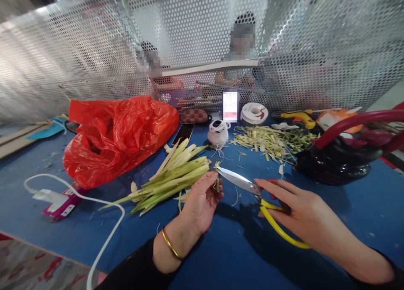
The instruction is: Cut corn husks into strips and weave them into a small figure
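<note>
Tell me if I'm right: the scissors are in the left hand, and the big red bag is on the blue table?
Not quite: the scissors are in the right hand, as the head view shows. The big red bag is on the blue table.

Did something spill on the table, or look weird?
Maybe: small green and yellowish scraps lie loose on the blue table, beyond the scissors. They look spilled because they're spread about in an untidy heap, though they could just be trimmings. Nothing looks clearly broken.
</note>
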Available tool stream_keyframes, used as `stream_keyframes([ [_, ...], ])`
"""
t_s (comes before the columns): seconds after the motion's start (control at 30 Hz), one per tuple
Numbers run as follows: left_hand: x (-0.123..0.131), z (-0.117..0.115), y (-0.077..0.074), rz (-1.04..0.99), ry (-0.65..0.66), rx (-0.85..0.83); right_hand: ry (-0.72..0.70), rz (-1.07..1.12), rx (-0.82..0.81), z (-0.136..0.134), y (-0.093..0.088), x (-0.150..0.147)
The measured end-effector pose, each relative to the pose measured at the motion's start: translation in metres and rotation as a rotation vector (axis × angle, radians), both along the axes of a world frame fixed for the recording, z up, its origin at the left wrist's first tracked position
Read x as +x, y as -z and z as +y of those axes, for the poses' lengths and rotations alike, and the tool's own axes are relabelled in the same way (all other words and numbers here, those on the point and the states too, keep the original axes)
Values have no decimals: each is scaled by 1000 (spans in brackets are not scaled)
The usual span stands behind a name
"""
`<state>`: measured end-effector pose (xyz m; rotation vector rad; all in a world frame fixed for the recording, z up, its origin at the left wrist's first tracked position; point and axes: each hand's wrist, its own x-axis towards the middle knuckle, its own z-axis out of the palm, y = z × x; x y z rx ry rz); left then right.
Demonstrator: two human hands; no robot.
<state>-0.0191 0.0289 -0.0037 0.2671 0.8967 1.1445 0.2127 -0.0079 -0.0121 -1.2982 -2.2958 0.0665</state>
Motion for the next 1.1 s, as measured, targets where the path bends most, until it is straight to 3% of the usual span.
stream_keyframes([
  [1.1,1,-1,-4,14,13,-24,-1,38,-13,0,3,0],
])
